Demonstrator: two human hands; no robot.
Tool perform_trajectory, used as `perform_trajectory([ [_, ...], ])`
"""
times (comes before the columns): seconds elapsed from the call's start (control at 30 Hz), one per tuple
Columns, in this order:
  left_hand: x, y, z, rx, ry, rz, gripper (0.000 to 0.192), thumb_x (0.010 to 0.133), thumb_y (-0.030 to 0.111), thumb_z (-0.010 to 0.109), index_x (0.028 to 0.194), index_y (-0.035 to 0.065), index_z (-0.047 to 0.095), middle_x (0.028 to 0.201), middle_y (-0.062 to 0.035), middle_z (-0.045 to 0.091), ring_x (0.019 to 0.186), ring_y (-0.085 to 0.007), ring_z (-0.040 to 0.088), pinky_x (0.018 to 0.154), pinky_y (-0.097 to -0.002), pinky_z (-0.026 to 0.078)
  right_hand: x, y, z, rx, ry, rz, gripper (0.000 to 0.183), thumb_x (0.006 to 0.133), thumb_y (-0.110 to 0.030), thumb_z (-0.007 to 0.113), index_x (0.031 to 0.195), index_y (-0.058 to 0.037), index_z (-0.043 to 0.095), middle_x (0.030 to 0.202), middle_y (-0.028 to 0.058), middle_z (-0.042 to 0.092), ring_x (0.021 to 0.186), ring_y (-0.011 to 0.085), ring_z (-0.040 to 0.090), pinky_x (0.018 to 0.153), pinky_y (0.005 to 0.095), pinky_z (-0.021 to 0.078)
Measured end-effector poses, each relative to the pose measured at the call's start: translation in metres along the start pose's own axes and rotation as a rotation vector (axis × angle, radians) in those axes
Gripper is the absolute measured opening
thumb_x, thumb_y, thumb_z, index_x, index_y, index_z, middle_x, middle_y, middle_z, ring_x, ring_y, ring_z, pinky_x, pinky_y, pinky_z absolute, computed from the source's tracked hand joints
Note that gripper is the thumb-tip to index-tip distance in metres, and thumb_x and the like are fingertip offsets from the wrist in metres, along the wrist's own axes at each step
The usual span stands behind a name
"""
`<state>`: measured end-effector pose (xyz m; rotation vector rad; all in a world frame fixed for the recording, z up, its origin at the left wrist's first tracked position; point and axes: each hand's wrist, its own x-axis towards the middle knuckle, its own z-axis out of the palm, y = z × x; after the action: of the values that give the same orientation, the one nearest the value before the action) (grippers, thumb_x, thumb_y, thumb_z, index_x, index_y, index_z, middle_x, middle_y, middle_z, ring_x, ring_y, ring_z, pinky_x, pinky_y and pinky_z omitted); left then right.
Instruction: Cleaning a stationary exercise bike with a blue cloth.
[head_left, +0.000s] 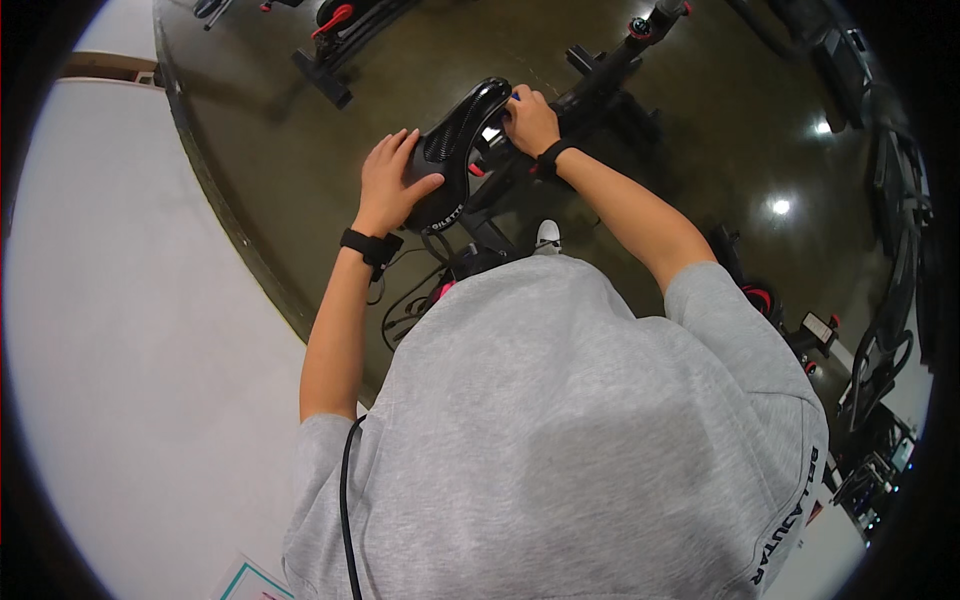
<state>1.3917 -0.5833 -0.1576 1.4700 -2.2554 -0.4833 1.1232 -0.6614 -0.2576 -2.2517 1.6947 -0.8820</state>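
A black exercise bike saddle (450, 150) with textured panels and lettering at its rear points away from me, up and to the right. My left hand (390, 180) holds the saddle's left rear side, thumb across the top and fingers spread along the edge. Beside the saddle's nose, my right hand (532, 124) has its fingers curled around a small blue object (514, 97). Most of that object is hidden, so its kind is unclear. Under the saddle, a red part (476, 170) shows near the dark bike frame (499, 184).
Loose black cables (405, 315) hang below the saddle, close to my body. Another exercise bike's base (322, 79) stands at the upper left. A white wall (150, 300) runs along the left. More gym equipment (889, 187) lines the right, over a glossy floor (720, 165).
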Motion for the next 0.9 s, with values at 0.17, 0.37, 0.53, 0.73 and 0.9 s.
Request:
perform_trajectory([
  [0.17, 0.004, -0.001, 0.002, -0.020, 0.060, 0.024, 0.075, 0.075, 0.045, 0.074, 0.134, 0.0048, 0.053, 0.139, -0.0200, 0.050, 0.131, -0.0394, 0.042, 0.110, -0.0474, 0.032, -0.027, -0.021, 0.037, 0.155, -0.118, -0.114, 0.029, 0.078, -0.010, 0.060, 0.106, -0.0069, 0.067, 0.115, 0.0170, 0.061, 0.109, 0.0368, 0.055, 0.095, 0.0443, 0.0453],
  [0.37, 0.001, 0.000, 0.001, -0.028, 0.095, 0.026, 0.072, 0.075, 0.044, 0.075, 0.132, 0.0044, 0.055, 0.137, -0.0200, 0.052, 0.129, -0.0390, 0.045, 0.108, -0.0470, 0.033, -0.059, -0.051, 0.007, 0.288, -0.081, 0.067, 0.040, 0.077, -0.007, 0.056, 0.116, -0.0051, 0.066, 0.123, 0.0231, 0.054, 0.109, 0.0411, 0.054, 0.097, 0.0441, 0.0443],
  [0.53, 0.002, 0.003, 0.001, -0.061, 0.072, 0.027, 0.073, 0.075, 0.044, 0.075, 0.132, 0.0045, 0.056, 0.137, -0.0195, 0.052, 0.129, -0.0386, 0.045, 0.108, -0.0469, 0.033, -0.097, -0.002, 0.000, 0.393, -0.313, -0.074, 0.032, 0.084, -0.015, 0.059, 0.115, -0.0101, 0.067, 0.114, 0.0204, 0.056, 0.103, 0.0383, 0.057, 0.094, 0.0442, 0.0456],
  [0.73, 0.001, 0.000, 0.002, -0.059, 0.063, 0.003, 0.073, 0.075, 0.045, 0.075, 0.133, 0.0052, 0.055, 0.138, -0.0187, 0.052, 0.130, -0.0384, 0.044, 0.109, -0.0469, 0.032, -0.078, 0.001, 0.008, 0.594, 0.099, 0.295, 0.035, 0.086, -0.017, 0.061, 0.116, 0.0009, 0.062, 0.114, 0.0217, 0.056, 0.105, 0.0382, 0.057, 0.093, 0.0396, 0.0456],
  [0.9, 0.001, 0.000, 0.001, -0.060, 0.059, -0.003, 0.074, 0.075, 0.045, 0.075, 0.133, 0.0060, 0.055, 0.138, -0.0180, 0.052, 0.130, -0.0382, 0.044, 0.109, -0.0475, 0.032, -0.048, 0.003, 0.025, 0.538, 0.342, 0.479, 0.032, 0.087, -0.017, 0.061, 0.113, 0.0014, 0.063, 0.116, 0.0225, 0.055, 0.107, 0.0387, 0.055, 0.096, 0.0404, 0.0433],
])
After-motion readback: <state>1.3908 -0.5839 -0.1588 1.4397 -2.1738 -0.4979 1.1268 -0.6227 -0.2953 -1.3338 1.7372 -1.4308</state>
